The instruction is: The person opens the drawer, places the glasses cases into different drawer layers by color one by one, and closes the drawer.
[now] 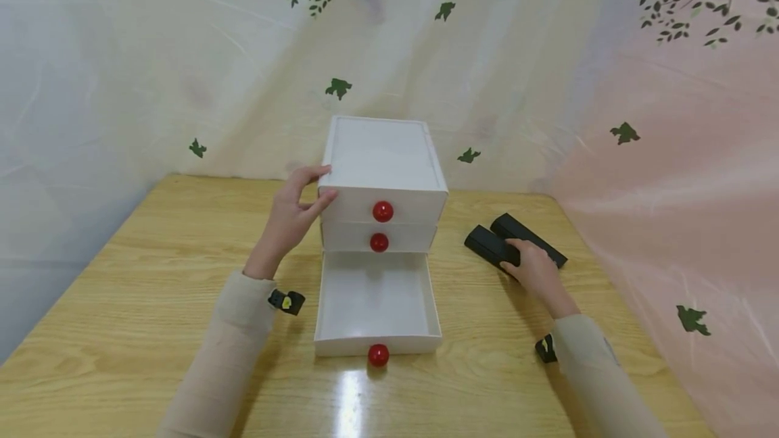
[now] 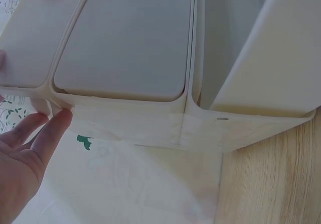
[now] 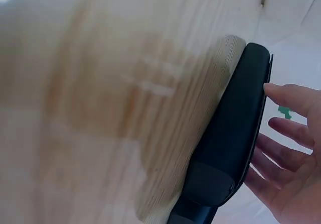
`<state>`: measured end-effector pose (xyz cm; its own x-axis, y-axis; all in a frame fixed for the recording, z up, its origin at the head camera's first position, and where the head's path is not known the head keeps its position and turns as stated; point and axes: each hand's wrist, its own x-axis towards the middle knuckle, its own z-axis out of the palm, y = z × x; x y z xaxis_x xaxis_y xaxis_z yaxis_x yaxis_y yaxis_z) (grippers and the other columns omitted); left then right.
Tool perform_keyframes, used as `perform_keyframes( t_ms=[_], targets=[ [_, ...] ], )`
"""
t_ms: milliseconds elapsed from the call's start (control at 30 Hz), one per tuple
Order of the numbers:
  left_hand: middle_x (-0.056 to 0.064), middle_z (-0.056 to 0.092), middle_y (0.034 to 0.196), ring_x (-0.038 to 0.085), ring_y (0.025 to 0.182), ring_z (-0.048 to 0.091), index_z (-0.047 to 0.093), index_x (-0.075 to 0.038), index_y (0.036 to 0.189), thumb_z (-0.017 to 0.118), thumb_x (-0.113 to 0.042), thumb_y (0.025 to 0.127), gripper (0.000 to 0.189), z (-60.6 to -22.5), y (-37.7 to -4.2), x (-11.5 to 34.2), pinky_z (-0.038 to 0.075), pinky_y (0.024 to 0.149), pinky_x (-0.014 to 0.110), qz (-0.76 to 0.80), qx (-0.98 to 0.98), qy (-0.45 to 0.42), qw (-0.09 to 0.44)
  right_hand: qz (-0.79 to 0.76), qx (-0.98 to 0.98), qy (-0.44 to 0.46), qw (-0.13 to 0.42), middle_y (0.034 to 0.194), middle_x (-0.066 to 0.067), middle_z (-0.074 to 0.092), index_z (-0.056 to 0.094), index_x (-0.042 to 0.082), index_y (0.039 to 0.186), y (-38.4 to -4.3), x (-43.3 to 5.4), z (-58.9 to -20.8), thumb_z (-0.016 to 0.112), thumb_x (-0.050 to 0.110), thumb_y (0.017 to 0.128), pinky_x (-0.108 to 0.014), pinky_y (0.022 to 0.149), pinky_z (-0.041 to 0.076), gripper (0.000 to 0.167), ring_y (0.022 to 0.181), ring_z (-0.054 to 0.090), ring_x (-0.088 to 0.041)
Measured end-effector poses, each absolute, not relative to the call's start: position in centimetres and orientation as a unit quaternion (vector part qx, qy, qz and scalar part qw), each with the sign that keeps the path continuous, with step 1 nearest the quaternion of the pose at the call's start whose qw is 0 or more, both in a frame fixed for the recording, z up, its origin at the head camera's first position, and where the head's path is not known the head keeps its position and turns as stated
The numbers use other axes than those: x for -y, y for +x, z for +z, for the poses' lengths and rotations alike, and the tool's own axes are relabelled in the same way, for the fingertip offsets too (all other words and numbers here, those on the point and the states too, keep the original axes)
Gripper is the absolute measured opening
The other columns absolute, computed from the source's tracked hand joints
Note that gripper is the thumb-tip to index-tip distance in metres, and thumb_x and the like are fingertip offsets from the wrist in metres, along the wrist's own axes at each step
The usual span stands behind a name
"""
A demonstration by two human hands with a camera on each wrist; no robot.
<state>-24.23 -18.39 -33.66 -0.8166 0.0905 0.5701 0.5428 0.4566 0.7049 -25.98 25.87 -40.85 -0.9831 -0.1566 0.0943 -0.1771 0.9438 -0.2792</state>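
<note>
A white drawer cabinet (image 1: 385, 154) with red ball knobs stands in the middle of the table. Its bottom drawer (image 1: 374, 296) is pulled out and bare inside. My left hand (image 1: 292, 218) rests on the cabinet's upper left corner, thumb on the front and a finger reaching over the top edge; fingertips (image 2: 61, 117) touch the side wall. Off to the right lie two long black cases side by side. Over the right end of the nearer black case (image 1: 487, 247) my right hand (image 1: 535, 272) holds its edges between thumb and fingers. Some fingertips are hidden behind it.
Just beyond the held one lies the farther black case (image 1: 529, 235). The wooden table (image 1: 152, 276) meets a leaf-patterned cloth (image 1: 243, 53) at the back and right. A red knob (image 1: 379, 355) juts from the pulled-out drawer toward the near edge.
</note>
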Motion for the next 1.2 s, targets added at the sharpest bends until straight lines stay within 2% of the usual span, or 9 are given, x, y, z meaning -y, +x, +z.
perform_keyframes(
  t_ms=[300,433,500,600,700,800,967,1067,1200],
  targets=[
    [0.013,0.053,0.138,0.031,0.127,0.051,0.053,-0.007,0.133,0.065,-0.016,0.094,0.042,-33.7,-24.2,18.5,0.060,0.078,0.049,-0.482,0.822,-0.193,0.234,0.094,0.990,0.099,-0.021,0.139,-0.032,0.046,0.042,0.004,0.144,-27.1,-26.5,-41.1,0.072,0.025,0.088,-0.070,0.087,0.047,0.067,0.120,0.048,-0.053],
    [0.013,0.052,0.138,0.032,0.127,0.051,0.053,-0.007,0.134,0.065,-0.016,0.093,0.043,-33.6,-24.1,18.5,0.060,0.077,0.050,-0.482,0.822,-0.194,0.233,0.063,0.990,0.121,-0.036,0.138,-0.031,0.049,0.039,0.009,0.147,-27.3,-26.7,-41.0,0.073,0.025,0.087,-0.069,0.079,0.050,0.070,0.116,0.053,-0.051],
    [0.013,0.052,0.138,0.032,0.127,0.051,0.053,-0.006,0.134,0.065,-0.016,0.093,0.043,-33.6,-24.1,18.6,0.060,0.077,0.050,-0.481,0.823,-0.193,0.234,0.051,0.990,0.127,-0.038,0.134,-0.030,0.053,0.040,0.010,0.146,-27.5,-26.7,-40.9,0.073,0.026,0.087,-0.063,0.072,0.053,0.070,0.107,0.059,-0.047],
    [0.014,0.052,0.138,0.032,0.127,0.051,0.053,-0.006,0.134,0.066,-0.016,0.093,0.044,-33.5,-24.1,18.5,0.060,0.078,0.050,-0.479,0.824,-0.193,0.233,0.036,0.990,0.133,-0.041,0.122,-0.025,0.063,0.042,0.010,0.145,-27.7,-26.8,-40.8,0.074,0.028,0.086,-0.047,0.058,0.053,0.070,0.086,0.066,-0.035],
    [0.014,0.052,0.138,0.032,0.127,0.051,0.053,-0.006,0.134,0.066,-0.016,0.093,0.044,-33.5,-24.1,18.4,0.060,0.078,0.049,-0.479,0.824,-0.194,0.232,0.031,0.989,0.137,-0.044,0.104,-0.019,0.069,0.044,0.010,0.144,-27.8,-26.9,-40.6,0.074,0.029,0.085,-0.034,0.049,0.045,0.069,0.067,0.062,-0.022],
    [0.014,0.053,0.138,0.032,0.127,0.052,0.053,-0.005,0.133,0.066,-0.016,0.093,0.043,-33.5,-24.2,18.3,0.060,0.078,0.049,-0.481,0.823,-0.196,0.232,0.032,0.989,0.139,-0.045,0.089,-0.012,0.070,0.044,0.010,0.144,-27.6,-27.0,-40.2,0.074,0.029,0.085,-0.030,0.046,0.039,0.069,0.060,0.056,-0.017],
    [0.014,0.052,0.138,0.032,0.127,0.051,0.054,-0.006,0.133,0.065,-0.015,0.093,0.042,-33.6,-24.3,18.3,0.060,0.078,0.050,-0.486,0.821,-0.194,0.229,0.036,0.988,0.147,-0.031,0.085,-0.012,0.069,0.046,0.012,0.143,-26.8,-26.8,-39.3,0.074,0.028,0.083,-0.029,0.043,0.035,0.068,0.060,0.055,-0.019],
    [0.013,0.052,0.138,0.031,0.127,0.051,0.053,-0.006,0.133,0.065,-0.015,0.093,0.043,-33.6,-24.2,18.4,0.060,0.078,0.049,-0.485,0.822,-0.193,0.229,0.039,0.986,0.159,-0.009,0.105,-0.019,0.070,0.047,0.013,0.141,-25.9,-26.5,-38.6,0.074,0.028,0.082,-0.035,0.046,0.044,0.067,0.073,0.063,-0.026],
    [0.013,0.052,0.138,0.031,0.127,0.051,0.053,-0.006,0.133,0.065,-0.016,0.093,0.043,-33.5,-24.1,18.4,0.060,0.078,0.050,-0.482,0.823,-0.193,0.230,0.036,0.982,0.184,0.020,0.120,-0.022,0.066,0.050,0.014,0.140,-24.6,-26.0,-37.7,0.075,0.029,0.081,-0.049,0.061,0.054,0.066,0.092,0.066,-0.036]
  ],
)
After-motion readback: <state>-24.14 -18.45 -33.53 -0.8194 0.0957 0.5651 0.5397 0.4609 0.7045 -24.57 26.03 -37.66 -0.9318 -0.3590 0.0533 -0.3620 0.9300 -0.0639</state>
